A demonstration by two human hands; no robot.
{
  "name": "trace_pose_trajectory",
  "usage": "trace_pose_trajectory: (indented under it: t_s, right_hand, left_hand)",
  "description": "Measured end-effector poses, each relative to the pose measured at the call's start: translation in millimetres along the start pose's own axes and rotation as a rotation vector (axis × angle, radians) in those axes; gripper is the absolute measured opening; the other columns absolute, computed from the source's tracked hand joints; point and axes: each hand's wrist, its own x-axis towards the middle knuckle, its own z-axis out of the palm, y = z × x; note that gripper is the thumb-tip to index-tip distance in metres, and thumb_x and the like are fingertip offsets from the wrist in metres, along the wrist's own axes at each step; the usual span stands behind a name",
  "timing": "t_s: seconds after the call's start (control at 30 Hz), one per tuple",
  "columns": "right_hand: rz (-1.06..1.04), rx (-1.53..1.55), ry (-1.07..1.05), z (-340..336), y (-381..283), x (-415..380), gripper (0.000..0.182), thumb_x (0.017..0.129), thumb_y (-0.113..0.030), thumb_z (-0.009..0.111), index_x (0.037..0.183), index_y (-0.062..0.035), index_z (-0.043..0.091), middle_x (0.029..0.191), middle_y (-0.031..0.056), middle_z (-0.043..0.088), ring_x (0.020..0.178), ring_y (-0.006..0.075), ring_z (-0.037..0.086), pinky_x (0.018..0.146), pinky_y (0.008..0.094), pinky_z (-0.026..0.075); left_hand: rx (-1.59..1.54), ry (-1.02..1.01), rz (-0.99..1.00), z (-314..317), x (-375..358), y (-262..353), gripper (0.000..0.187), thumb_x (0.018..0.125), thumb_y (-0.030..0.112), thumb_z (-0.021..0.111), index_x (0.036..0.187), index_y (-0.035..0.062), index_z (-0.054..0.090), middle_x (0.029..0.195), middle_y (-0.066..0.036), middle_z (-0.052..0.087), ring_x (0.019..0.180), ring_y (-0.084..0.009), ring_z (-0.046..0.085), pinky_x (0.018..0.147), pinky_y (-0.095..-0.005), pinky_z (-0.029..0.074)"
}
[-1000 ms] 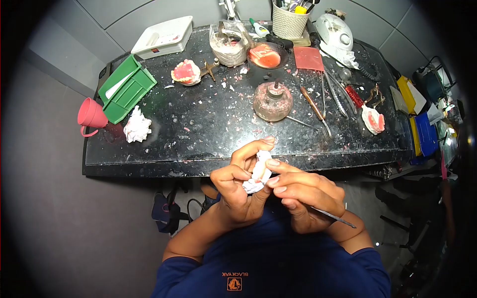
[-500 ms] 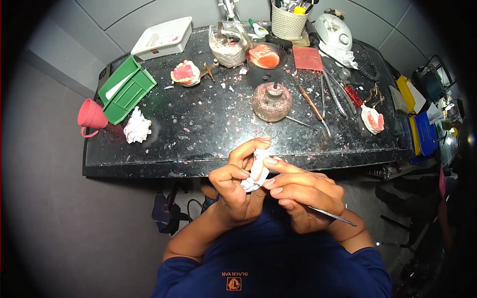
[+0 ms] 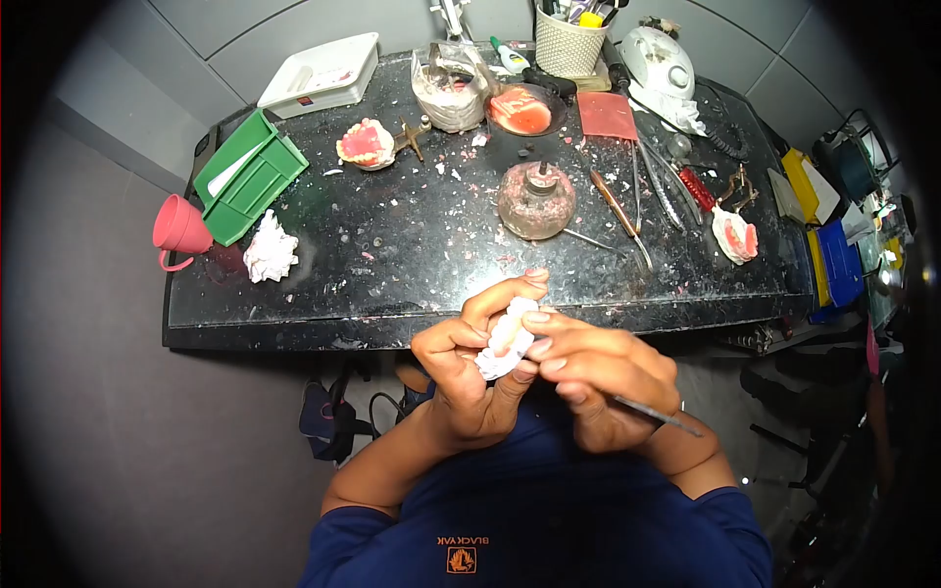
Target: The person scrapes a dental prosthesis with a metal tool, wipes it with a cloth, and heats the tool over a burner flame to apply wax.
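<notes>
Head view. Left hand pinches small white toothed cast, near black bench's front edge. Right hand clasps slim grey metal tool, fingertips against cast. Round dark bowl: glossy orange-red mass. Cream woven basket: upright implements. Green plastic bin: white strip.

navy-blue shirt | short sleeves | orange BLACK YAK lettering | orange square-framed emblem next to it

Pink and white scraps litter a black tabletop bearing a green tray, crumpled white tissue, a round glass jar, a flat pink sheet, a wooden-handled tool and, toward the right, a pink-and-white dental model.
</notes>
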Motion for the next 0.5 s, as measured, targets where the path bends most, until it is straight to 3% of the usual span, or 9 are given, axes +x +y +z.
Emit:
trace_pose_trajectory:
  t_s: [0.3,0.5]
  right_hand:
    - [0.002,-0.012,-0.009,-3.2,-2.3,2.6,0.010,0.094,-0.001,0.069,0.103,0.0013,0.071,0.102,0.0173,0.075,0.096,0.0300,0.076,0.088,0.0409,0.062]
    - [0.045,-0.052,-0.002,-5.7,-3.3,2.9,0.009,0.092,-0.001,0.070,0.101,0.0017,0.071,0.100,0.0179,0.075,0.091,0.0291,0.076,0.086,0.0376,0.062]
  left_hand:
    - [0.041,-0.017,-0.011,-0.7,0.2,1.0,0.047,0.100,0.008,0.064,0.120,0.0106,0.021,0.135,-0.041,0.044,0.132,-0.0436,0.052,0.108,-0.0486,0.045]
    - [0.059,-0.019,0.005,-2.6,0.5,-1.6,0.047,0.100,0.009,0.065,0.118,0.0102,0.022,0.134,-0.042,0.045,0.132,-0.0449,0.053,0.108,-0.0510,0.045]
